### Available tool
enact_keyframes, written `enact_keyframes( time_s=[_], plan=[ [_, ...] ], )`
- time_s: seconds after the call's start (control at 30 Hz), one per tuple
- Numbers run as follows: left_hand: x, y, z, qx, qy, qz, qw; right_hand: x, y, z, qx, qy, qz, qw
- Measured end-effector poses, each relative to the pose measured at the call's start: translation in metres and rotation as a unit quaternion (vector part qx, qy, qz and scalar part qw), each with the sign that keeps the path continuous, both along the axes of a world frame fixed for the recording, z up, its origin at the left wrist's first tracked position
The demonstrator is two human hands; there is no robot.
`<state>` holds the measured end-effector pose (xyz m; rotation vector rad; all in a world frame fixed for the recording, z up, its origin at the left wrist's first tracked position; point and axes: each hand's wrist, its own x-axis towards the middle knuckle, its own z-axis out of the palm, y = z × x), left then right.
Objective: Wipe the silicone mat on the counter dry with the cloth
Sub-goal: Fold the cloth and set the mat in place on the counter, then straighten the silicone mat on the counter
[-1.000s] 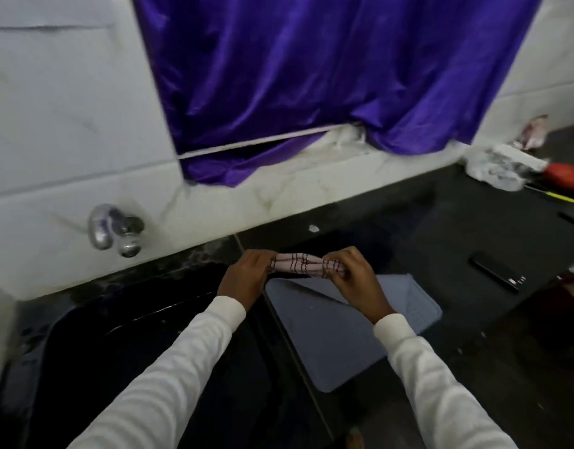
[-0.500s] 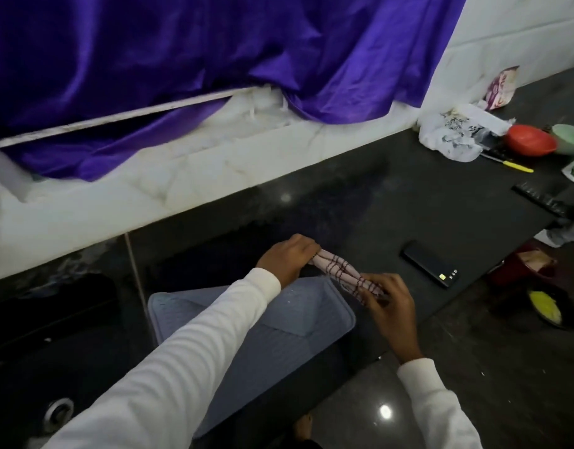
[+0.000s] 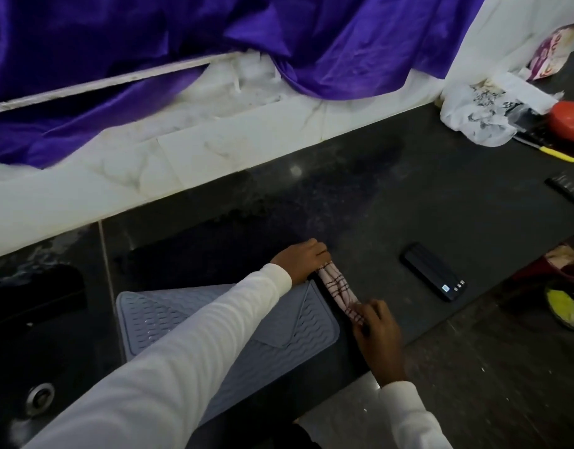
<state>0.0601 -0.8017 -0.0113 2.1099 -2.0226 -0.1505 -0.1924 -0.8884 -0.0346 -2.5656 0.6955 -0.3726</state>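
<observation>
Mat [image 3: 195, 322], grey and ribbed, is lying flat on the dark counter [image 3: 408, 202] just right of the sink [image 3: 36, 319], with one corner folded over into a triangle. A person is holding the pink checked cloth [image 3: 339, 291] twisted into a tight rope just beside the mat's right edge. Left hand [image 3: 300, 259] is gripping the far end, fingers curled closed around it; right hand [image 3: 374, 328] is pinching the near end, fingers also wrapped around the fabric. Gripping both ends this way is probably for wringing or tightening the cloth before any wiping starts. Wiping itself seems not yet under way, since the cloth is bunched beside the mat, not spread on it. A black phone [image 3: 433, 272] is resting nearby, clear of the mat.
</observation>
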Motion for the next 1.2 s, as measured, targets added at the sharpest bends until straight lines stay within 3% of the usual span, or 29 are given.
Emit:
enact_keyframes(
  time_s=[0.2,0.37,0.53,0.67,0.8,0.93,1.03,1.1,1.2],
  plan=[
    [0.001,0.006,-0.007,-0.018,0.055,0.012,0.998,0.003,0.002,0.007,-0.068,0.072,-0.046,0.994],
    [0.013,0.04,0.002,-0.082,0.055,0.097,0.99,0.021,0.007,0.019,-0.098,0.048,-0.039,0.993],
    [0.031,0.113,0.015,-0.143,0.035,0.225,0.963,0.068,0.025,0.023,-0.16,0.012,0.071,0.985],
    [0.035,0.193,0.012,-0.161,0.042,0.383,0.908,0.093,0.041,0.019,-0.169,0.033,0.201,0.964],
    [0.031,0.275,0.004,-0.12,0.043,0.496,0.859,0.101,0.049,0.011,-0.19,0.034,0.299,0.934],
    [0.025,0.318,-0.006,-0.012,0.048,0.558,0.828,0.114,0.04,0.011,-0.074,0.015,0.34,0.937],
    [0.019,0.323,-0.002,0.0,0.09,0.598,0.796,0.135,0.028,0.028,0.043,-0.019,0.322,0.946],
    [0.016,0.323,-0.001,0.002,0.115,0.613,0.782,0.152,0.022,0.041,0.109,-0.038,0.286,0.951],
    [0.015,0.32,-0.002,0.016,0.137,0.607,0.783,0.179,0.014,0.043,0.174,0.02,0.175,0.969]
  ],
)
